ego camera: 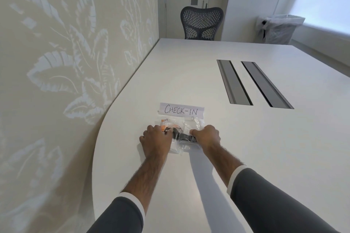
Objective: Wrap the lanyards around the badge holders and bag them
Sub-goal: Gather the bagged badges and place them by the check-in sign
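Two clear plastic bags lie side by side on the white table, just below a paper sign reading CHECK-IN. The left bag holds an orange lanyard bundle. The right bag holds a clear badge holder wrapped with a black lanyard. My left hand rests palm down on the left bag, fingers pressing its near part. My right hand presses on the right bag, fingertips at the black lanyard. Whether either hand grips or only presses I cannot tell.
A patterned wall runs close along the table's left edge. Two dark cable slots are set in the tabletop to the right. A mesh office chair stands at the far end, a lined bin at the back right.
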